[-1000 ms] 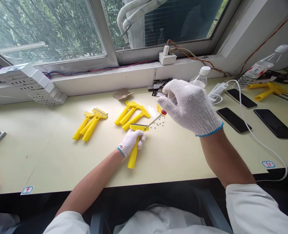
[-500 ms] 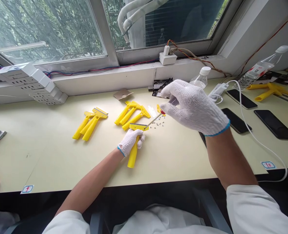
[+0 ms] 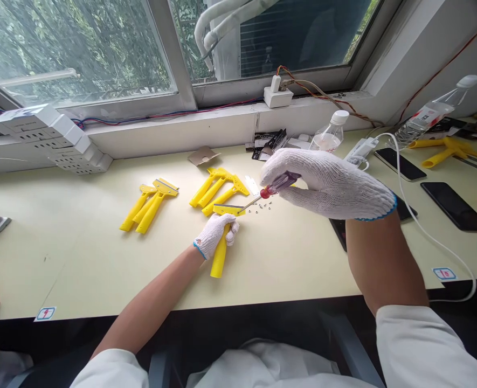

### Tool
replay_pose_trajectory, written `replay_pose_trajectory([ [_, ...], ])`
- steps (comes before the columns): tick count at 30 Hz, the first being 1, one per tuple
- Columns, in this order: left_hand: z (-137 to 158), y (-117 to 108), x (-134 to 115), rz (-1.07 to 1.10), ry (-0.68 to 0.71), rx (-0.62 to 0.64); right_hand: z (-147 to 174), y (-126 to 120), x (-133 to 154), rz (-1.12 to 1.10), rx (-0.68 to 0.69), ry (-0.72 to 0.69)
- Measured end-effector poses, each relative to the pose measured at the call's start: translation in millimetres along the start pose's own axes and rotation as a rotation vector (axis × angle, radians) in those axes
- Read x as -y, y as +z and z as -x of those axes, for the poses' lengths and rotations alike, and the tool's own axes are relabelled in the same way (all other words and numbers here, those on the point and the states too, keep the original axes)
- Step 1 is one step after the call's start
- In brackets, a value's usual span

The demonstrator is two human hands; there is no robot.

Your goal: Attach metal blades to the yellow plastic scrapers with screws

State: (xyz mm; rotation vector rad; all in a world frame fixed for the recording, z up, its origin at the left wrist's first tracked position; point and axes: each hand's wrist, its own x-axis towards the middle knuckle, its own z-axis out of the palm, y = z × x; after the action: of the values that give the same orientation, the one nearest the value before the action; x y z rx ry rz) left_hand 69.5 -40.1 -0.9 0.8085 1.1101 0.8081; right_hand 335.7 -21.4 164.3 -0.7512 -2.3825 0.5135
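Left grip (image 3: pixel 216 234): gloved in white knit, fingers wrapped round the yellow scraper just under its head, clamped on it.
Right grip (image 3: pixel 327 183): also gloved, above and to the right of the left grip, thumb and fingers closed on the handle of the screwdriver.
Yellow scraper (image 3: pixel 219 261): inside the left grip, its handle running out below and its head (image 3: pixel 229 210) just beyond the fingers.
Scraper handling: probably light, stiff plastic, easy to steady with one hand; the neck and handle look the best hold, and the metal strip (image 3: pixel 227 205) along the head may be sharp, so fingers belong behind it.
Screwdriver (image 3: pixel 281 183): slants down and left from the right grip, its tip appearing to meet the right end of the head.
Screwdriver handling: likely rigid and light; the smooth-looking handle could slip in knit fabric, so a full wrap seems safer than a pinch.
Screws (image 3: pixel 258 206): scattered right of the left grip, below the right grip's fingers; tiny, probably fiddly in gloves.
Other scrapers (image 3: pixel 222 200): one group lies just beyond the left grip, another (image 3: pixel 149 212) to its left.
Tabletop (image 3: pixel 112 269): pale yellow, beneath both grips.
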Motion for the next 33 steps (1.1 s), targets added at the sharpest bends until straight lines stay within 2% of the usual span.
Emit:
replay_pose_trajectory([
  [6,-2.7,-4.0,2.9,-0.021,0.011,0.004,-4.7,9.5,-1.2,0.233,-0.234,0.293],
  [8,-4.3,-5.3,4.5,-0.048,0.007,0.0,-4.0,6.7,-1.2,0.254,-0.196,0.265],
  [11,-5.6,-5.7,6.0,-0.076,0.009,-0.001,-0.7,0.2,-0.8,0.171,-0.077,0.107],
  [13,-5.7,-5.3,6.5,-0.085,0.011,0.001,1.5,-1.4,0.2,0.148,-0.044,0.064],
  [19,-5.5,-5.3,6.2,-0.079,0.011,-0.006,1.9,4.7,5.3,0.346,-0.182,0.292],
  [25,-2.2,-2.6,2.3,-0.067,0.008,0.001,1.7,-2.6,10.3,0.245,-0.156,0.22],
  [33,2.9,1.0,-2.6,-0.05,0.015,0.01,7.8,-7.1,10.4,0.288,-0.246,0.216],
])
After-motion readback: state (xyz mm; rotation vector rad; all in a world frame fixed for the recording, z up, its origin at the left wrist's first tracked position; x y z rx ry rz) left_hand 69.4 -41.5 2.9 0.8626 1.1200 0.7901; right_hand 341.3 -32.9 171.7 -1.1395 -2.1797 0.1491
